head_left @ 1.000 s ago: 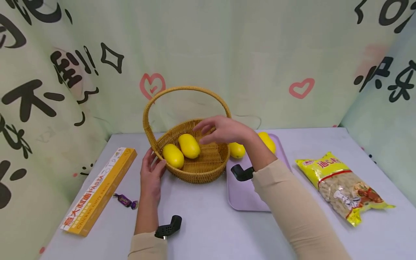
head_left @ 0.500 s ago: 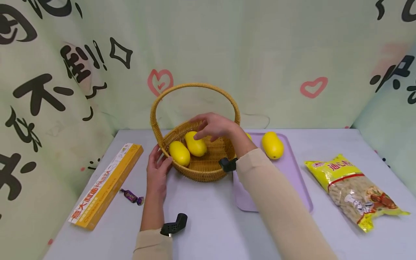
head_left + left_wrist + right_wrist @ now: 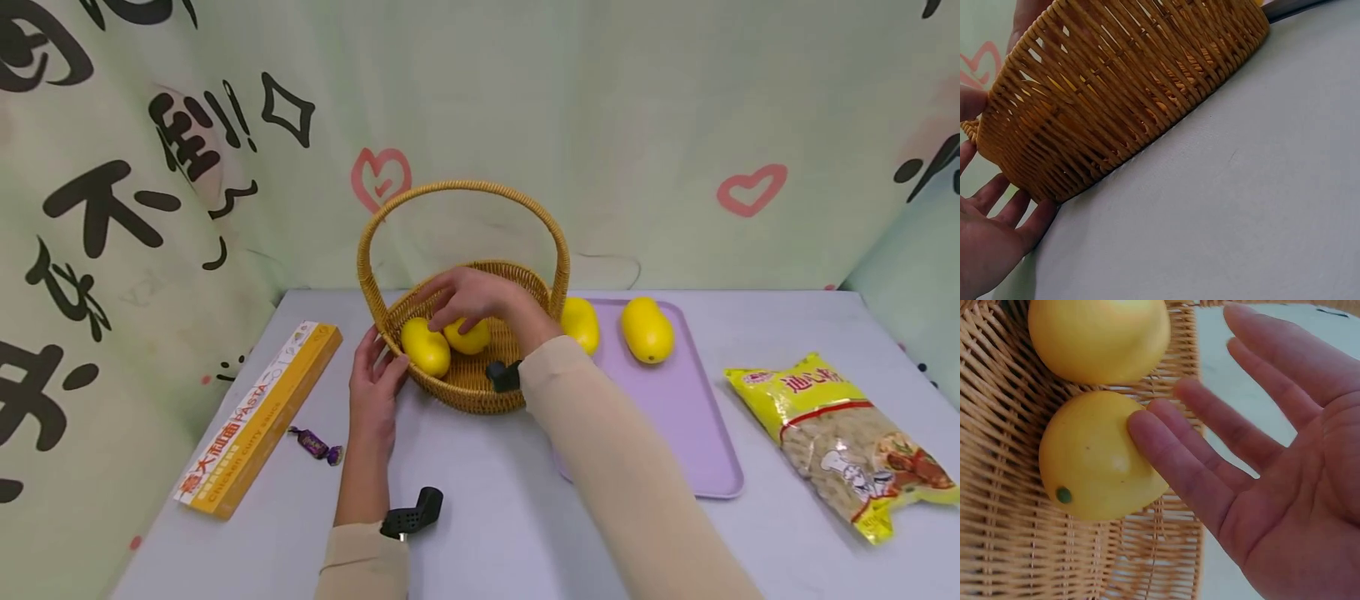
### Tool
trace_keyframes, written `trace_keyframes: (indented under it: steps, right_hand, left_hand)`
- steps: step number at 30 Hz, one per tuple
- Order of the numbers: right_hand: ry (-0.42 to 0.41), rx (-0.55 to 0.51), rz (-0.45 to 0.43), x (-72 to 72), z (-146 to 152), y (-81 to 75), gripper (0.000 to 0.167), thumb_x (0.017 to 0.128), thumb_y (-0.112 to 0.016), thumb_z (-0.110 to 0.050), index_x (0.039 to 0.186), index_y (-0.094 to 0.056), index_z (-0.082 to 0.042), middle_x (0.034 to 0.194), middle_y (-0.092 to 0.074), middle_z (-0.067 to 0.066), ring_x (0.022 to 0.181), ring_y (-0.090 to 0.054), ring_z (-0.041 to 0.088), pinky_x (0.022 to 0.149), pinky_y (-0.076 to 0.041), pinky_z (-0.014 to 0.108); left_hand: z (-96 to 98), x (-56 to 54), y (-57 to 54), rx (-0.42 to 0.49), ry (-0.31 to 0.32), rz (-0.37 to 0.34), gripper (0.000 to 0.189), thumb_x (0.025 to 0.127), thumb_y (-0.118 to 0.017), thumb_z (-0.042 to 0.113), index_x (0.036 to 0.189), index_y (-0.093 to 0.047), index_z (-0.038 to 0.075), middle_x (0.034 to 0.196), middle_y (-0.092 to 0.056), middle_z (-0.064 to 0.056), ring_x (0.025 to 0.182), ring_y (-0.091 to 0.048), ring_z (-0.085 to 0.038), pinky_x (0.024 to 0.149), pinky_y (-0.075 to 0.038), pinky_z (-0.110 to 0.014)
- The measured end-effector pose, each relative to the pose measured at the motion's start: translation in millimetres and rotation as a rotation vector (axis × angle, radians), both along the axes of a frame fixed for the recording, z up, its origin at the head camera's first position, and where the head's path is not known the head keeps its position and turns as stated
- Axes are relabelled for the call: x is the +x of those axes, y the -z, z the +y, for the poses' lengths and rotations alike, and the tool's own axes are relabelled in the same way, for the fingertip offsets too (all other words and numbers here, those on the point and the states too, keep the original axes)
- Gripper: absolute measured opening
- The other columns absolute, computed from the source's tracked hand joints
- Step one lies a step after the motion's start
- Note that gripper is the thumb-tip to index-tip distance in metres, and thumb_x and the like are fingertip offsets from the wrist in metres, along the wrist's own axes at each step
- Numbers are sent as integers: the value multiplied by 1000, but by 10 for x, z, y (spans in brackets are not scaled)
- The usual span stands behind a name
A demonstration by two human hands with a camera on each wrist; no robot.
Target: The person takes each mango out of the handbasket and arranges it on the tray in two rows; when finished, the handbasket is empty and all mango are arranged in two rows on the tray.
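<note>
A wicker basket (image 3: 480, 402) with a tall arched handle stands on the table. Two oval yellow fruits resembling lemons lie inside, the left fruit (image 3: 426, 348) and the right fruit (image 3: 467, 337). My left hand (image 3: 372, 392) grips the basket's left side, thumb at the rim and fingers against the outer wall (image 3: 1104, 94). Above the fruits is my right hand (image 3: 476, 296), its fingers spread and holding nothing. In the right wrist view, its fingertips overlap the edge of the nearer fruit (image 3: 1094, 456); contact cannot be told.
Right of the basket lies a purple tray (image 3: 675, 433) bearing two more yellow fruits (image 3: 647, 330). A bag of pasta (image 3: 847, 450) lies farther right. On the left are a pasta box (image 3: 258, 421) and a purple wrapped candy (image 3: 317, 446). A curtain (image 3: 637, 150) hangs behind the table.
My right hand has moved left and lower into the basket, over the fruits. The left hand keeps its place on the rim. The head view has shifted slightly.
</note>
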State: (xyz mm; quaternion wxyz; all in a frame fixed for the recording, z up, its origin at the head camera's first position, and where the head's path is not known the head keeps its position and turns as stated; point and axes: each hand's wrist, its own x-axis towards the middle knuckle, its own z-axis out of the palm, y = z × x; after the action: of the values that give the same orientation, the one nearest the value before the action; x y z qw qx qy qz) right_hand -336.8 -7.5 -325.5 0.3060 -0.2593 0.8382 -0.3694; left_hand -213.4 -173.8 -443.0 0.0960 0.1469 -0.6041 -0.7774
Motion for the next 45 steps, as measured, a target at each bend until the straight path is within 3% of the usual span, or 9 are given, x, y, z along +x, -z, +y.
trace_keyframes:
  steps: [13,22,29,36,45]
  right_hand:
    - [-68,119,1,116,-196,-13,63,93,-76,-17,151,-54,-21,151,-52,11,132,-55,28,101,-58,47]
    - [-75,217,18,176,-246,104,59,89,-79,-10,144,-63,-24,141,-54,8,112,-57,29,87,-61,39]
    - [-76,193,63,162,-158,87,56,89,-80,-13,141,-66,-27,145,-54,4,113,-59,26,85,-62,36]
    - [-58,141,63,177,-26,30,58,90,-79,-18,144,-62,-27,139,-57,8,98,-58,23,84,-60,41]
    - [-7,43,86,275,124,-33,59,90,-79,-20,145,-61,-28,150,-52,11,118,-59,26,84,-62,35]
  left_hand:
    - [-3,0,-5,-19,2,-6,66,102,-64,17,158,-37,38,165,-37,4,148,-43,-16,119,-43,-35]
    - [-4,6,11,-2,0,-8,65,102,-62,14,158,-38,37,165,-37,4,148,-43,-17,120,-43,-36]
    - [2,4,-8,0,-4,-7,65,102,-63,14,157,-39,37,164,-38,4,148,-43,-17,120,-43,-37]
    - [26,3,-20,-8,-1,-6,65,102,-62,13,158,-38,36,164,-38,3,148,-43,-17,119,-44,-36]
    - [20,12,-27,-23,6,-16,65,103,-62,15,159,-36,37,165,-37,4,148,-43,-16,119,-43,-34]
